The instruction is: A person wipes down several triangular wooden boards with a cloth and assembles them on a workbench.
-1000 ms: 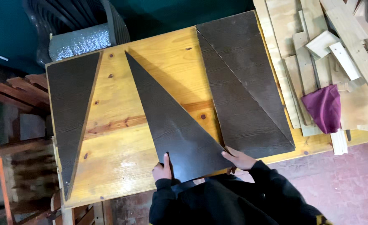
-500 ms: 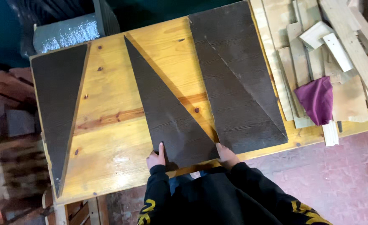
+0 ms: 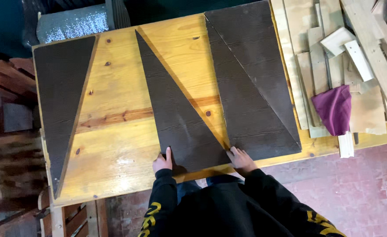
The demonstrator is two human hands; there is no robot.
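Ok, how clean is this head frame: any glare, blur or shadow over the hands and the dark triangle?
Head view: a soft glare patch on the varnished tabletop; left hand, right hand and middle dark triangle are evenly lit and fairly sharp; the stacked wood at the left edge looks smeared; the top left corner is too dark to read.

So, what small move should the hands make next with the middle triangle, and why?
Probably slide the middle dark triangular panel right: the left hand and right hand hold its near corners, and a gap of yellow table separates it from the right panels.
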